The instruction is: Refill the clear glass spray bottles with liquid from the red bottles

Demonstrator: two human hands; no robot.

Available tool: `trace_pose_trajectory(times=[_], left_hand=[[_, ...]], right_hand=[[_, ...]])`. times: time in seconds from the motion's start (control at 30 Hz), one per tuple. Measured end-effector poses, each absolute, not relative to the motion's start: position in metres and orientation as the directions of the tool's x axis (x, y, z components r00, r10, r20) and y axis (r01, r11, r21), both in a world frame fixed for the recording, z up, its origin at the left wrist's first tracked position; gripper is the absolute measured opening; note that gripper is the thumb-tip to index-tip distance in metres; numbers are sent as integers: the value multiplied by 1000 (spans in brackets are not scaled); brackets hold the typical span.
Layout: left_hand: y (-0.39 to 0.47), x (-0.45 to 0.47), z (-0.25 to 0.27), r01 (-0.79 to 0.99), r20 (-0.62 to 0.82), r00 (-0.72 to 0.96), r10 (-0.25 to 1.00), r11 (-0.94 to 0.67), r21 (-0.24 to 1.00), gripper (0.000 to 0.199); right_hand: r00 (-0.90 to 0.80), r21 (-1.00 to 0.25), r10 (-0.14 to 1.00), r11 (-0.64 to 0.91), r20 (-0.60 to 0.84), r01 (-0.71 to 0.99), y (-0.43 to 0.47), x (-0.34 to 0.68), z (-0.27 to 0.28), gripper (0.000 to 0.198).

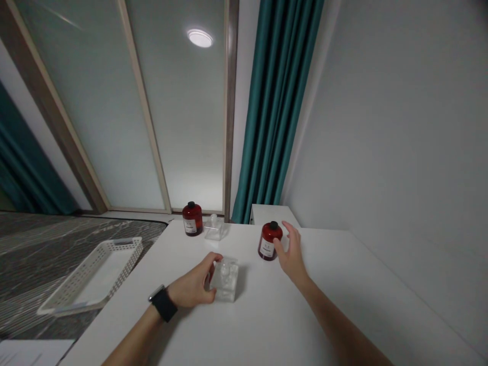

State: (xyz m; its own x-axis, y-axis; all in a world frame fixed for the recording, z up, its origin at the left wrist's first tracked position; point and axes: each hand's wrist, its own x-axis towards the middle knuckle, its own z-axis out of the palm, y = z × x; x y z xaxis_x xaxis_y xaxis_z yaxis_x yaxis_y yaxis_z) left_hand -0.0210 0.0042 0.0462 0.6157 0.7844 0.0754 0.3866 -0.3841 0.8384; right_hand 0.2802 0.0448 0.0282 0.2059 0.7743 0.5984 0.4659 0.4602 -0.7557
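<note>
My left hand [196, 282], with a dark watch on its wrist, has thumb and fingers around the left side of a square clear glass bottle [227, 279] on the white table [244, 335]. To the right, my right hand [292, 254] is held open beside a dark red bottle [268, 248] with a black cap and a white label. Its thumb overlaps the bottle's right edge; whether it touches cannot be told. Near the table's back edge stand a second red bottle [192, 218] and another clear glass bottle [214, 229] with a round stopper.
A white perforated basket [64, 295] lies left of the table, over a dark streaked floor [23, 254]. A white cabinet [272, 213] stands behind the table, in front of a teal curtain [274, 112]. A grey wall [400, 127] runs along the right.
</note>
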Motion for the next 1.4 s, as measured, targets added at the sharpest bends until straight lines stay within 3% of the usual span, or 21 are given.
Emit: trace_pose_trajectory(times=[0.07,0.17,0.33,0.57,0.8,0.97,1.23,1.4], left_hand=[[4,-21,46,381,75,619,782,-383,841,54],[5,-22,45,370,106,626,772,-414,832,53],[10,-25,40,324,187,651,736,-493,808,61],[-1,-3,27,251,201,533,822,-381,890,95],[1,12,26,236,409,394,823,-521,821,27],[6,18,27,249,388,369,845,-492,834,18],[1,26,36,264,358,395,846,-477,838,15],[0,25,38,312,380,405,832,-517,797,11]], right_hand=[[220,-696,707,502,672,513,27,270,26,36],[8,-722,801,536,599,438,5,247,12,28],[-151,-799,892,450,426,399,-4,219,-13,45],[-202,-800,894,448,400,398,-4,224,-14,56],[-386,-804,877,439,286,400,-13,224,-6,90],[-419,-879,898,304,136,368,-7,221,-4,104],[-387,-915,900,313,200,254,-10,213,10,73],[-383,-932,906,283,181,227,-11,210,8,73]])
